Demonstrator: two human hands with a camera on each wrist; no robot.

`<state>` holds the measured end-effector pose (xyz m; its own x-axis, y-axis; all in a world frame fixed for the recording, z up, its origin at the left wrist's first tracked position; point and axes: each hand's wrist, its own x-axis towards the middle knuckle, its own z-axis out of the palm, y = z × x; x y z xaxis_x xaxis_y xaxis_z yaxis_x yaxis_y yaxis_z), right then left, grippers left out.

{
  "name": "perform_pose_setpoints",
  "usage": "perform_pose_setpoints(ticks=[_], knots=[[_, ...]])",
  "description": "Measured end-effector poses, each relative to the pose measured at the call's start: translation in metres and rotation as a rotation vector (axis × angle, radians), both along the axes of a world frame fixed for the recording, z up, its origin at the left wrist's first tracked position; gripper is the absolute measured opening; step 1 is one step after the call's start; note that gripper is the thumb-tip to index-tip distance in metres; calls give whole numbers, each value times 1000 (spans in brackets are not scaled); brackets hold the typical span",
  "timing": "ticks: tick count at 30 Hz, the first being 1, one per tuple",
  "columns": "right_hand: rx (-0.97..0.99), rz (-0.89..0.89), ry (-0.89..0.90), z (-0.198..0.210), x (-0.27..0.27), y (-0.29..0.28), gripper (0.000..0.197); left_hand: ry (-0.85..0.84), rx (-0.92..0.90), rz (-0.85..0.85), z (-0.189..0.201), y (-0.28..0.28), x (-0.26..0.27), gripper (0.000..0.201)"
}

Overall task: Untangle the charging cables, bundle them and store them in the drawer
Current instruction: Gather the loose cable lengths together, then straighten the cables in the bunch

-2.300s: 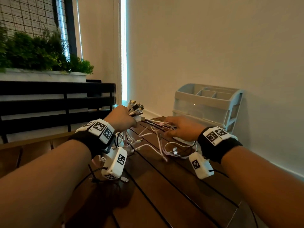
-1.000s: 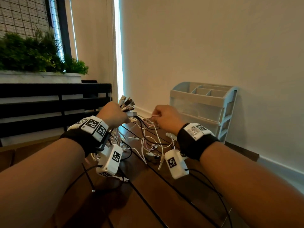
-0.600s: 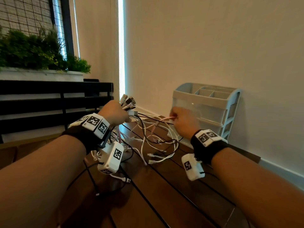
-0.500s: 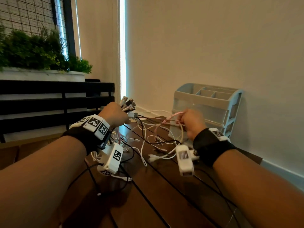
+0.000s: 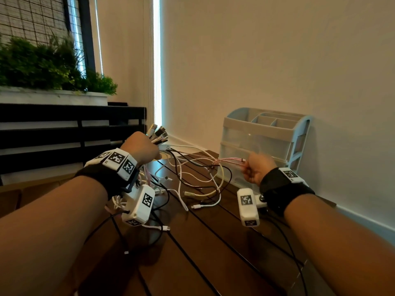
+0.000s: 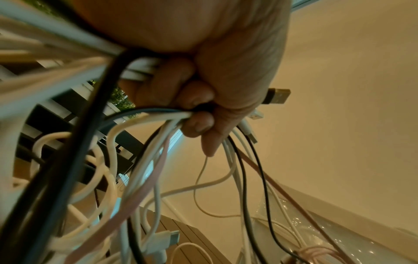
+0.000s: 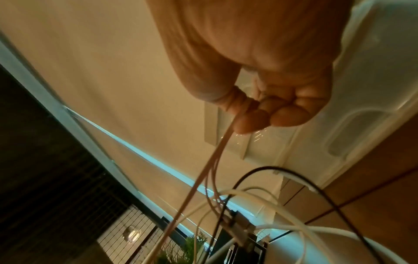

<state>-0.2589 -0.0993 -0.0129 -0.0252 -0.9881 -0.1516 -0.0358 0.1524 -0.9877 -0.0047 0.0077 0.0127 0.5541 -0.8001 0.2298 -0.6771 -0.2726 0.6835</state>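
Observation:
My left hand (image 5: 142,148) is raised above the wooden table (image 5: 192,253) and grips a bunch of charging cables (image 6: 158,121); their USB plugs (image 5: 158,135) stick up out of the fist. White, black and cream cables (image 5: 198,184) trail from it in a tangle over the table. To the right, my right hand (image 5: 255,169) pinches a pink cable (image 5: 228,161) between thumb and fingers (image 7: 251,123) and holds it taut, just in front of the drawer unit (image 5: 263,146). The unit's clear drawers look closed.
The pale organiser with clear drawers stands against the wall (image 5: 277,60) at the table's back right. A dark slatted bench back (image 5: 64,129) and a planter with green plants (image 5: 42,67) are on the left. Loose cable ends (image 5: 164,228) lie near my left wrist.
My right hand left the cable heap, took hold of the pink cable and drew it rightward, toward the drawer unit. The left hand stayed raised with its bunch.

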Motion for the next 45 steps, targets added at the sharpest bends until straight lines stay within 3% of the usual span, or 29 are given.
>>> perform_pose_setpoints(ticks=[2,5,8,13,15,17,20,22,24,26,28,29,30,32,34,36,37,39,40,41,45], knots=[[27,-31,-53,-6,-3,-5,29,-34,21,-15,2,1,-4,22],[58,-6,-278,-4,-3,-6,34,-47,35,-21,2,-1,-7,25],[-4,188,-351,0,-9,0,42,-37,34,12,0,-2,-3,29],[-194,379,364,2,-1,13,8,-80,52,1,-2,-1,-6,29],[-271,402,455,3,6,13,13,-114,67,-9,-2,-3,-11,28],[-248,383,193,5,12,14,22,-146,84,-7,-3,-3,-15,27],[-121,191,-254,11,7,6,30,-164,114,1,-5,-1,-13,28],[-41,62,-273,10,-1,0,31,-146,112,16,-5,1,-7,29],[45,72,-79,4,-12,1,29,-128,93,29,-1,3,-3,29],[83,222,287,-4,-18,6,22,-139,75,25,5,5,-3,26],[-107,292,884,-8,-20,10,30,-185,67,4,12,7,-7,20],[-300,221,1061,-4,-16,12,30,-214,64,-3,16,7,-10,18],[-479,155,1025,2,-9,18,35,-244,63,-14,19,7,-14,17],[-705,250,713,15,8,35,67,-286,71,-49,25,7,-23,19],[-761,492,539,25,36,46,97,-288,72,-106,29,6,-33,22],[-760,648,443,24,67,47,106,-273,54,-156,32,6,-42,21],[-752,668,389,22,78,45,96,-274,43,-173,33,5,-45,20],[-755,677,351,18,90,40,42,-292,31,-183,36,7,-48,19],[-751,668,392,16,90,40,19,-307,39,-180,36,8,-47,19],[-773,654,484,14,90,37,8,-325,57,-172,37,9,-46,19],[-958,546,1066,11,76,23,15,-443,135,-101,33,14,-34,16]])
